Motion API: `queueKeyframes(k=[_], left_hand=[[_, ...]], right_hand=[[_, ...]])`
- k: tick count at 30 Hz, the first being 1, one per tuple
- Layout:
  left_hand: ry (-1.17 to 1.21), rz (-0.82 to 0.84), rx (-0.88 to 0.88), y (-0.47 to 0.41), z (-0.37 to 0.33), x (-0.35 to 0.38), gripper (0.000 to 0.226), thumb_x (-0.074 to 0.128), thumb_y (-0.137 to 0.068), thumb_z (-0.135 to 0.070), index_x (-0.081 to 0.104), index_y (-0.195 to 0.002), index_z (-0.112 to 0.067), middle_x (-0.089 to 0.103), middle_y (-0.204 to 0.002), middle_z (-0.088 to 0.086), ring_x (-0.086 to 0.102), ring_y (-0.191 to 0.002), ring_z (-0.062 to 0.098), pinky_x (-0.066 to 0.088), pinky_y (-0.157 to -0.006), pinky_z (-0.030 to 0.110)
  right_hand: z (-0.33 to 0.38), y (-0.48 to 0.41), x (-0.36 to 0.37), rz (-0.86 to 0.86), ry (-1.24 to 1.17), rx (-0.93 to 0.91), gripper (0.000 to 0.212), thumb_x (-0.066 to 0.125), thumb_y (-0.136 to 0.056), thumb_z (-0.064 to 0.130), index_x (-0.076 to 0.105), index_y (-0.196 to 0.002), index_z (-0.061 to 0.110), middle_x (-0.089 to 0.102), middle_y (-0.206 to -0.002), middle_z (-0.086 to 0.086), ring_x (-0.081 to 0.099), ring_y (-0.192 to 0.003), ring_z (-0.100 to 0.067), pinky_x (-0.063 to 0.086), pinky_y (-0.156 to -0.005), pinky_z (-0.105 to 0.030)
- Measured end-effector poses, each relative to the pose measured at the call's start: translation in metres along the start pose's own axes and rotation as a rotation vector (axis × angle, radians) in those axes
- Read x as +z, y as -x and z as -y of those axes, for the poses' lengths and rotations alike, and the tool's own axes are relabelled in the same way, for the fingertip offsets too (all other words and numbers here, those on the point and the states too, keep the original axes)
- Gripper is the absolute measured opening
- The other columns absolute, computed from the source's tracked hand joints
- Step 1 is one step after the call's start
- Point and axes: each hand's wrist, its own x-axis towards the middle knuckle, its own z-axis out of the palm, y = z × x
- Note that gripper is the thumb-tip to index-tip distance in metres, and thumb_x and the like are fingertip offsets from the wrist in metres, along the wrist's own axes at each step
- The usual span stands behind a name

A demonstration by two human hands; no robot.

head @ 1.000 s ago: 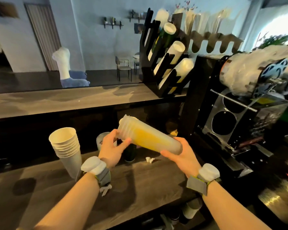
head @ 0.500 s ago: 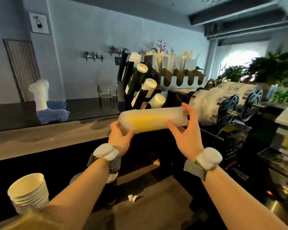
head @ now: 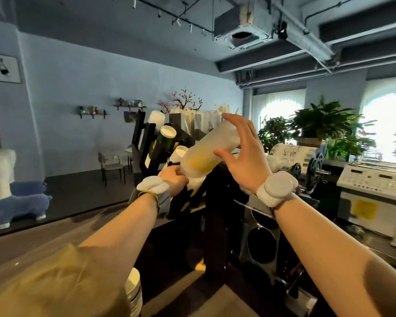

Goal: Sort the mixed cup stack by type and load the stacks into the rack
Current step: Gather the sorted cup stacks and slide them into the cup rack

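Note:
A long stack of frosted plastic cups with a yellow print (head: 206, 154) lies tilted, lower end left, upper end right, against the black cup rack (head: 146, 143). My left hand (head: 174, 179) grips the stack's lower end at the rack's bottom slots. My right hand (head: 242, 154) holds the upper end, thumb underneath and fingers spread over the top. The rack holds a dark green cup stack (head: 165, 140) and white cup stacks (head: 157, 116) in its upper slots. A white paper cup stack (head: 134, 291) shows at the bottom edge, partly hidden by my left arm.
A black cup-sealing machine (head: 261, 239) with film rolls (head: 293, 154) stands right under my right arm. A white machine (head: 373, 197) sits at the far right, plants (head: 325, 124) behind it. A straw holder (head: 199, 122) stands behind the rack. The wooden counter (head: 32, 245) runs left.
Both hands have lifted the frosted stack from the counter up to the rack and tilted its right end upward. The view has risen, so the paper cups dropped to the bottom edge.

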Motion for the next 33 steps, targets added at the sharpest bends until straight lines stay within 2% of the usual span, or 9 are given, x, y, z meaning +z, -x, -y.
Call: queueKeyframes(k=[4,8,11,13,16,19,27,30,33], left_hand=[[-0.049,0.094,-0.006,-0.017,0.001,0.001,0.036,0.058,-0.071,-0.006,0.066,-0.105,-0.001,0.065,-0.111,0.016,0.057,-0.114,0.031,0.042,-0.101,0.036],[-0.110,0.129,-0.019,-0.026,0.005,-0.001,0.032,0.053,-0.064,-0.016,0.063,-0.093,-0.009,0.064,-0.099,0.015,0.057,-0.100,0.027,0.045,-0.089,0.033],[-0.081,0.112,-0.072,-0.037,0.010,0.000,0.021,0.056,-0.084,-0.009,0.068,-0.099,-0.001,0.065,-0.103,0.021,0.060,-0.105,0.034,0.044,-0.089,0.036],[-0.033,0.092,-0.109,-0.040,0.015,0.001,0.032,0.048,-0.096,-0.017,0.064,-0.108,0.009,0.061,-0.113,0.030,0.061,-0.089,0.035,0.042,-0.083,0.036],[0.102,0.084,-0.206,-0.046,0.021,-0.001,0.035,0.038,-0.101,-0.032,0.056,-0.084,-0.007,0.053,-0.101,0.016,0.043,-0.061,0.013,0.036,-0.064,0.028],[0.209,0.112,-0.316,-0.056,0.032,-0.006,0.041,0.030,-0.102,-0.043,0.047,-0.077,-0.014,0.053,-0.087,0.004,0.036,-0.062,0.013,0.024,-0.057,0.026],[0.290,0.149,-0.365,-0.062,0.051,-0.007,0.046,0.022,-0.103,-0.044,0.042,-0.071,-0.018,0.038,-0.071,-0.002,0.032,-0.060,0.012,0.023,-0.056,0.026],[0.251,0.149,-0.369,-0.063,0.057,-0.014,0.043,0.019,-0.104,-0.038,0.047,-0.079,-0.019,0.041,-0.075,-0.005,0.033,-0.062,0.010,0.023,-0.057,0.023],[0.149,0.114,-0.300,-0.063,0.066,-0.021,0.034,0.027,-0.104,-0.029,0.057,-0.108,-0.013,0.053,-0.088,0.001,0.040,-0.066,0.011,0.029,-0.058,0.025]], right_hand=[[-0.007,-0.005,0.008,0.034,0.058,-0.010,0.068,0.072,-0.081,0.012,0.040,-0.141,0.018,0.041,-0.143,-0.002,0.037,-0.135,-0.017,0.030,-0.114,-0.032],[-0.020,-0.011,0.017,0.049,0.107,0.014,0.069,0.073,-0.081,0.014,0.040,-0.142,0.018,0.040,-0.145,-0.002,0.038,-0.135,-0.019,0.029,-0.109,-0.025],[-0.027,-0.015,0.025,0.069,0.118,0.053,0.069,0.073,-0.081,0.013,0.040,-0.141,0.018,0.040,-0.144,-0.002,0.040,-0.132,-0.018,0.027,-0.102,-0.018],[-0.031,-0.016,0.030,0.079,0.116,0.084,0.067,0.073,-0.081,0.012,0.042,-0.140,0.019,0.040,-0.142,-0.002,0.042,-0.130,-0.019,0.027,-0.099,-0.017],[-0.037,-0.017,0.042,0.093,0.106,0.120,0.067,0.074,-0.079,0.011,0.043,-0.138,0.020,0.040,-0.139,-0.002,0.043,-0.126,-0.019,0.026,-0.094,-0.012],[-0.044,-0.021,0.056,0.126,0.089,0.160,0.068,0.074,-0.079,0.010,0.042,-0.138,0.019,0.040,-0.139,-0.003,0.043,-0.127,-0.020,0.025,-0.095,-0.013],[-0.061,-0.027,0.093,0.243,0.082,0.291,0.069,0.074,-0.079,0.009,0.041,-0.139,0.020,0.038,-0.140,-0.005,0.045,-0.124,-0.026,0.031,-0.092,-0.020],[-0.069,-0.026,0.111,0.292,0.091,0.316,0.069,0.074,-0.079,0.009,0.040,-0.138,0.020,0.037,-0.140,-0.004,0.047,-0.124,-0.027,0.034,-0.093,-0.023],[-0.075,-0.021,0.123,0.291,0.101,0.348,0.066,0.073,-0.080,0.008,0.042,-0.136,0.021,0.036,-0.140,-0.003,0.049,-0.120,-0.029,0.040,-0.093,-0.029]])
